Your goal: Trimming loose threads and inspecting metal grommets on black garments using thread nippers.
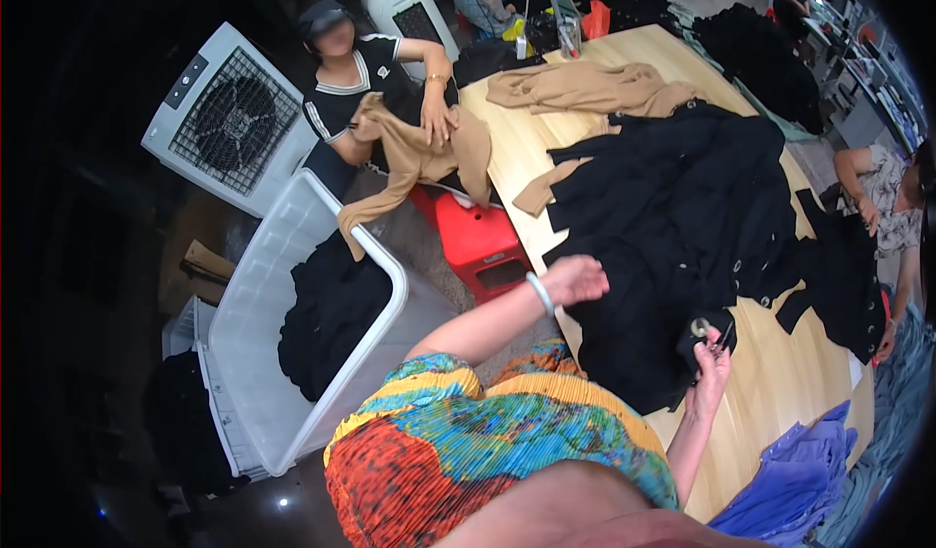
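Right hand [710, 371] keeps a closed grip on small scissors [720, 338] at the near edge of the black garment pile [673, 216], fingers pinching a bit of black fabric against the blades, while the left hand [575, 280] rests loosely curled, empty as far as I can tell, on the pile's left edge just beyond a white bangle [539, 293]. The pile stretches away from both hands along the wooden surface [780, 382], its long axis running far-left to near-right, the right hand nearer the cutting spot. Farther off lie tan garments [585, 88], and a white bin [292, 255] stands left.
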A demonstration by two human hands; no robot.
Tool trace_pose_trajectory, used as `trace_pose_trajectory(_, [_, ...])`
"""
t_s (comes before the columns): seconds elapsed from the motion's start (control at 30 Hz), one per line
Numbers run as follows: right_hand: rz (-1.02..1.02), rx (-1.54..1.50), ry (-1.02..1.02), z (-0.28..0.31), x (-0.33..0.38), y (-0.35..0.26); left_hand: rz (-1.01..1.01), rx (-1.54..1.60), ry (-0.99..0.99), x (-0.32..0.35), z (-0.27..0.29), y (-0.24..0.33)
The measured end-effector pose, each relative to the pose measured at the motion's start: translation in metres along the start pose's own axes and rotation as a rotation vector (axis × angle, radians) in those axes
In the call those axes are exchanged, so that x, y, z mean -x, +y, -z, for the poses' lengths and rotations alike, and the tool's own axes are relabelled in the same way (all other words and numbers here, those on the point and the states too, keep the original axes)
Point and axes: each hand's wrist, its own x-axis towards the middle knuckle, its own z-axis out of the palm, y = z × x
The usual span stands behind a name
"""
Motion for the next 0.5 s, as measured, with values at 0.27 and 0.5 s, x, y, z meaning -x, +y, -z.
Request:
trace_pose_trajectory(0.27, [0.081, 0.151, -0.143, -0.031, 0.002, 0.008, 0.111, -0.349, -0.512, 0.062, -0.099, -0.044])
trace_pose_trajectory(0.5, [0.069, 0.286, -0.12, -0.032, 0.006, 0.012, 0.039, -0.33, -0.524, 0.058, -0.087, -0.048])
